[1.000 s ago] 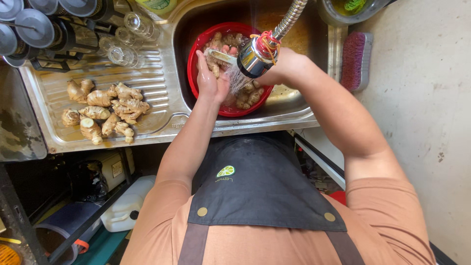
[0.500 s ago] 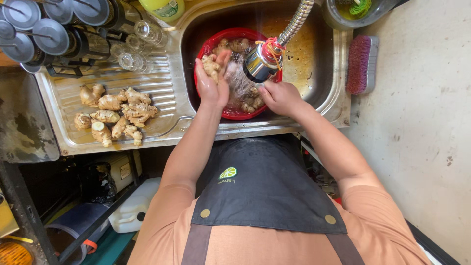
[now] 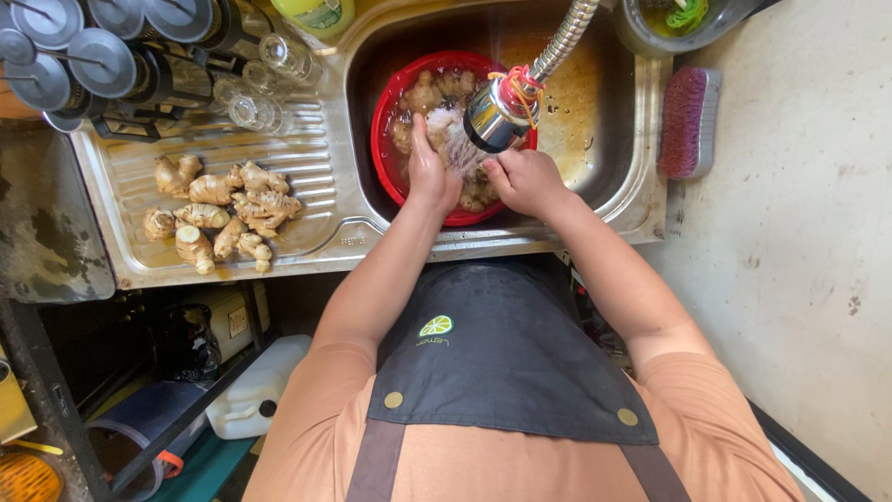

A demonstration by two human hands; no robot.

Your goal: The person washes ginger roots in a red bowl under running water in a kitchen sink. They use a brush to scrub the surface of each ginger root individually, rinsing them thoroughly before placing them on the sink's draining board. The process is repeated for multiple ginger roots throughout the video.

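Wall (image 3: 808, 232): pale, stained plaster fills the right side.
Sink (image 3: 613, 139): one steel basin, brown-streaked inside, with a ribbed drainboard (image 3: 316, 186) to its left.
Apron (image 3: 502, 372): dark, with two brass studs, over an orange shirt.
Shelf below: one white jug (image 3: 251, 400) and one blue drum (image 3: 139, 428) sit in the dim space under the drainboard.
Bowl (image 3: 386, 121): one red bowl stands in the basin, holding wet ginger, too many pieces overlapped to count.
Ginger pile (image 3: 218, 209): roughly eight knobbly pieces lie together on the drainboard, well apart from the bowl.
Tap (image 3: 506, 107): one chrome spray head on a flexible hose, tied with orange and red string, runs water into the bowl.
Brush (image 3: 683, 121): one dark red scrubbing brush lies on the rim at right.
Left hand (image 3: 429, 172): inside the bowl, fingers curled on a ginger piece (image 3: 437, 125) under the stream.
Right hand (image 3: 530, 181): just below the spray head, fingers bent at the bowl's edge; what it grips, I cannot tell.
Glasses (image 3: 265, 88): about three clear ones lie at the back.
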